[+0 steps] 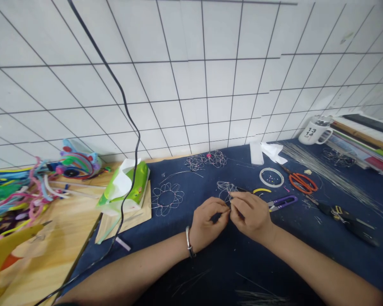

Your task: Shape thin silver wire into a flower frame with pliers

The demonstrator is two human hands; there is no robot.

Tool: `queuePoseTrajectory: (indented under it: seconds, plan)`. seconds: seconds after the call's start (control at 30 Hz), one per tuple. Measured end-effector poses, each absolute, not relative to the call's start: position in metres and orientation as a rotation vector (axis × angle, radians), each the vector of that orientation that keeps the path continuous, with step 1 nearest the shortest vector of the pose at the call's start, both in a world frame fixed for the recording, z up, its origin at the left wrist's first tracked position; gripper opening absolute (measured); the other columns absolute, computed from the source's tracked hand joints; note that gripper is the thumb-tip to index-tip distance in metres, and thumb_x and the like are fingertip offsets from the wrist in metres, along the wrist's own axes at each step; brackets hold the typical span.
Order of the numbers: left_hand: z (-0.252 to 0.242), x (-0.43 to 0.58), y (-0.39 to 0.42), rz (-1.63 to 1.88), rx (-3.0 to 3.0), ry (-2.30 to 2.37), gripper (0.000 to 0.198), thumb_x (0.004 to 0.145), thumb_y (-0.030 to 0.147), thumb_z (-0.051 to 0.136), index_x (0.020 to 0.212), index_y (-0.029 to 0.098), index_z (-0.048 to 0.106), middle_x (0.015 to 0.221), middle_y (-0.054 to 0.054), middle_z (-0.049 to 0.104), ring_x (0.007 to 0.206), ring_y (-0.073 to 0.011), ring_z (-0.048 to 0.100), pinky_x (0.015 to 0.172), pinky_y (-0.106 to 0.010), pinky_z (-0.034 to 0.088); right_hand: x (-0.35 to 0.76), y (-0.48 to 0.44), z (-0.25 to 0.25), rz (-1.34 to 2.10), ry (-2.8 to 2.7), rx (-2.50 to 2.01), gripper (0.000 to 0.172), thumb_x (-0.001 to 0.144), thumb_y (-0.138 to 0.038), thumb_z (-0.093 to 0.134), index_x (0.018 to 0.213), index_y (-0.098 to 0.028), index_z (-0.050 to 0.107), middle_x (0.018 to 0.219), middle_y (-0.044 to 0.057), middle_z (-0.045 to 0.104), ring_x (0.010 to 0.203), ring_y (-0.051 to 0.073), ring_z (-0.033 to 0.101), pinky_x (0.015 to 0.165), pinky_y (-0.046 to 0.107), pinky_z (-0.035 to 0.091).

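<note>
Above the dark blue cloth, my left hand (pixel 210 222) and my right hand (pixel 251 212) meet with fingertips nearly touching. My left thumb and fingers pinch together; what lies between them is too small to name. The fingers of my right hand close on a looped wire piece (pixel 225 187), which sticks out beyond them. A flower-shaped wire ring (pixel 167 199) lies to the left, and two wire flowers with small red parts (pixel 215 159) rest near the wall. Purple-handled snips (pixel 283 203) are just right of my right hand.
A green tissue pack (pixel 137 182) and coloured pipe cleaners (pixel 35 191) are at the left. A black cable (pixel 124 100) hangs across the view. Orange-handled scissors (pixel 302 182), black pliers (pixel 346 221), a white ring dish (pixel 271 177), straight wires (pixel 332 174) and a mug (pixel 313 131) are at the right.
</note>
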State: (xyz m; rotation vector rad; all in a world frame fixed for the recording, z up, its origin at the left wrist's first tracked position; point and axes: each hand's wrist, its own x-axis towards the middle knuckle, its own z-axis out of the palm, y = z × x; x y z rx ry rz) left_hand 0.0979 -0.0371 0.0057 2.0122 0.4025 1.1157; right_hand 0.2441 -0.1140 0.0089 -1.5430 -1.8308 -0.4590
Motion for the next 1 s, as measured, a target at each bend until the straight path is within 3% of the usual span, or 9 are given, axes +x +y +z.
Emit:
queuePoseTrajectory:
  seconds: [0.2, 0.4, 0.63, 0.8, 1.0]
  plan:
    - [0.006, 0.096, -0.030, 1.128, 2.117, 0.372, 0.008, 0.073, 0.012, 0.056, 0.076, 0.017, 0.061, 0.078, -0.006, 0.062, 0.073, -0.0136, 0.058, 0.068, -0.026, 0.048, 0.242, -0.112, 0.012, -0.282, -1.678, -1.495, 0.020, 0.074, -0.010, 0.051, 0.090, -0.020, 0.055, 0.094, 0.006, 0.062, 0.089, 0.016, 0.058, 0.078, 0.031, 0.048]
    - [0.010, 0.100, -0.032, 1.101, 1.988, 0.544, 0.010, 0.074, 0.016, 0.057, 0.065, 0.016, 0.053, 0.071, -0.003, 0.055, 0.071, -0.0132, 0.052, 0.069, -0.026, 0.045, 0.247, -0.116, 0.009, -0.588, -1.932, -1.453, 0.020, 0.073, -0.015, 0.055, 0.092, -0.019, 0.059, 0.097, 0.009, 0.061, 0.088, 0.018, 0.058, 0.074, 0.033, 0.049]
    - [0.007, 0.098, -0.024, 1.097, 2.110, 0.520, 0.001, 0.077, 0.016, 0.055, 0.077, 0.017, 0.055, 0.082, -0.005, 0.055, 0.077, -0.0138, 0.052, 0.071, -0.027, 0.046, 0.249, -0.116, 0.006, -0.746, -2.078, -1.418, 0.016, 0.075, -0.016, 0.056, 0.090, -0.019, 0.059, 0.097, 0.009, 0.061, 0.089, 0.018, 0.057, 0.075, 0.034, 0.049]
    - [0.001, 0.092, -0.012, 1.203, 2.453, 0.424, 0.013, 0.075, 0.017, 0.057, 0.088, 0.019, 0.062, 0.104, -0.010, 0.053, 0.097, -0.0206, 0.050, 0.083, -0.036, 0.044, 0.253, -0.114, 0.002, -0.844, -2.196, -1.375, 0.016, 0.076, -0.018, 0.055, 0.092, -0.021, 0.058, 0.102, 0.009, 0.058, 0.096, 0.020, 0.054, 0.077, 0.036, 0.048]
    - [0.001, 0.094, -0.011, 1.153, 2.467, 0.207, 0.014, 0.078, 0.014, 0.053, 0.088, 0.019, 0.061, 0.094, -0.007, 0.057, 0.090, -0.0175, 0.053, 0.081, -0.033, 0.044, 0.255, -0.110, 0.000, -0.766, -2.190, -1.373, 0.013, 0.075, -0.018, 0.055, 0.087, -0.020, 0.058, 0.090, 0.007, 0.058, 0.084, 0.017, 0.055, 0.071, 0.032, 0.048]
